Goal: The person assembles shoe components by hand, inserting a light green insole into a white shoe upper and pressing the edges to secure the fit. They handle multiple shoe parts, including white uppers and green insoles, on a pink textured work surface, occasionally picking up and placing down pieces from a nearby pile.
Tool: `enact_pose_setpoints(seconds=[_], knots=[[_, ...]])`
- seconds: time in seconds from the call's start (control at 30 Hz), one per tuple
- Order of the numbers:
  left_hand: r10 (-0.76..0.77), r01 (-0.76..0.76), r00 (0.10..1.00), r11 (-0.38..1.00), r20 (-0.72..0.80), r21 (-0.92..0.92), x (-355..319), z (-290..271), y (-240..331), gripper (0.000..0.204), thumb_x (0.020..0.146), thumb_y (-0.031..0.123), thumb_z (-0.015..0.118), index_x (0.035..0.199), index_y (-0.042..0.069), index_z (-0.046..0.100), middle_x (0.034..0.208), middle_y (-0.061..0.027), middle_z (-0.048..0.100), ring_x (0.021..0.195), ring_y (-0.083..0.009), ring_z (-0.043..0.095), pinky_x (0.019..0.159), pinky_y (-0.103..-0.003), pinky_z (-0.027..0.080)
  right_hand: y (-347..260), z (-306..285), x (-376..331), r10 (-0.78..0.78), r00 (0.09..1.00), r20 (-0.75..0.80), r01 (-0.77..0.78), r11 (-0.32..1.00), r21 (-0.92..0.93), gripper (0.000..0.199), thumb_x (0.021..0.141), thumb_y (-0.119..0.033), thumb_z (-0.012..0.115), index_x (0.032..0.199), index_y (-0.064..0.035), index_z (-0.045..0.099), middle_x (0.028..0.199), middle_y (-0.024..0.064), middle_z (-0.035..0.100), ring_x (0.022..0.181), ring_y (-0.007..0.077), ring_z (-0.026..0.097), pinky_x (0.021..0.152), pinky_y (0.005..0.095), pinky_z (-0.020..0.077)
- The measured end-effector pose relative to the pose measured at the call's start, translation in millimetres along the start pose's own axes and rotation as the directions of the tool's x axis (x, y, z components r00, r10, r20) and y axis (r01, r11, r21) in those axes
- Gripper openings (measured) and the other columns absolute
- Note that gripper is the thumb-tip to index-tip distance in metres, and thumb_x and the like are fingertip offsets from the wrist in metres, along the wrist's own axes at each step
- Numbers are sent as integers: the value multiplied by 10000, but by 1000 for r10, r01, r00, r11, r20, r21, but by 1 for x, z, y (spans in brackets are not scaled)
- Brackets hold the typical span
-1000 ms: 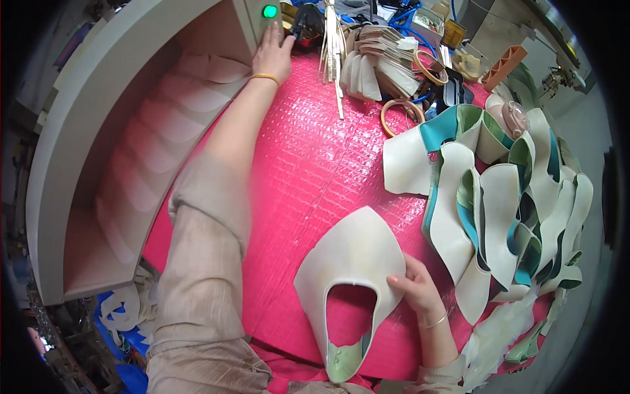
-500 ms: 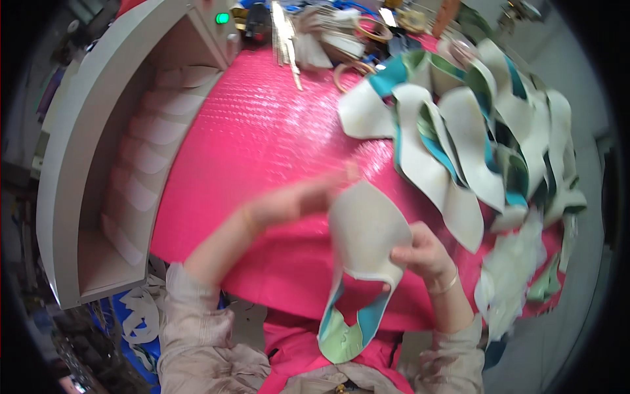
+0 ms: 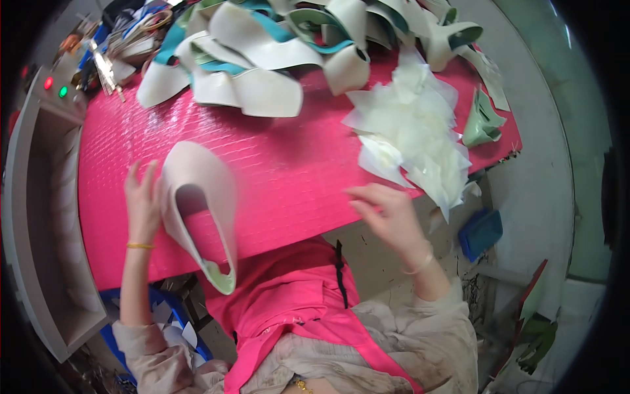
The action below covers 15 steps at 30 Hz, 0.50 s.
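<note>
- Since the earlier frames, the left hand (image 3: 141, 203) had come back from the far corner of the worktop by the green light to the near edge, and the right hand (image 3: 387, 213) had let go of the piece and moved away to the right.
- The cream shoe-upper piece (image 3: 197, 197) lay on the pink worktop (image 3: 289, 164) close to its near edge, with its pale green tip hanging past that edge.
- The left hand lay flat along the piece's left side, fingers spread wide, pressing rather than gripping.
- The right hand hovered empty with loosely curled fingers, just short of the heap of thin white scraps (image 3: 413, 131) at the right end; motion blur made it hard to tell if a fingertip touched one.
- As a judgement, a single sheet was best pinched at one corner and peeled up, so its neighbours stayed down.
- The steadying left palm should stay put, so the overhanging piece did not slide off the edge.
- Curled cream and teal strips (image 3: 262, 59) were piled along the far edge.
</note>
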<state>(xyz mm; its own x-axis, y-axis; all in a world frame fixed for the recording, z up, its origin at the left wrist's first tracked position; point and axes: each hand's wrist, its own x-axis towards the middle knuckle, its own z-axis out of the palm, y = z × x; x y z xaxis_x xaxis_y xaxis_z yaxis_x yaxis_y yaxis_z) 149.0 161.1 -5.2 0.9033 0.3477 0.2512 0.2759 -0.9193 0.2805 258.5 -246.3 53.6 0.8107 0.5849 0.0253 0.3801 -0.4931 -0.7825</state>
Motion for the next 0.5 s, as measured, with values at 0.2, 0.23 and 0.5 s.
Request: enact_pose_setpoints(seconds=[0.2, 0.23, 0.5], knots=[[473, -433, 874, 861, 109, -268, 57, -48, 190, 372, 771, 23, 569, 1139, 72, 556, 1139, -157, 509, 1102, -318, 464, 937, -384, 381, 138, -141, -31, 359, 883, -303, -375, 927, 7, 204, 792, -84, 585, 973, -7, 636, 730, 45, 621, 662, 90, 571, 612, 229, 453], [530, -421, 829, 803, 181, -423, 64, -43, 225, 368, 774, 19, 574, 1133, 99, 570, 1111, -147, 531, 1087, -299, 486, 929, -368, 389, 144, -147, -18, 345, 889, -301, -361, 933, 2, 202, 785, -82, 588, 967, -10, 638, 737, 55, 628, 665, 101, 580, 615, 237, 457], [797, -604, 554, 584, 241, -542, 37, 105, 350, 165, 772, 126, 564, 905, 30, 572, 998, -126, 549, 946, -301, 526, 851, -380, 428, 150, -121, 89, -117, 975, -187, 59, 956, -289, 175, 733, -99, 613, 888, -29, 653, 798, 125, 631, 685, 244, 608, 658, 315, 479]])
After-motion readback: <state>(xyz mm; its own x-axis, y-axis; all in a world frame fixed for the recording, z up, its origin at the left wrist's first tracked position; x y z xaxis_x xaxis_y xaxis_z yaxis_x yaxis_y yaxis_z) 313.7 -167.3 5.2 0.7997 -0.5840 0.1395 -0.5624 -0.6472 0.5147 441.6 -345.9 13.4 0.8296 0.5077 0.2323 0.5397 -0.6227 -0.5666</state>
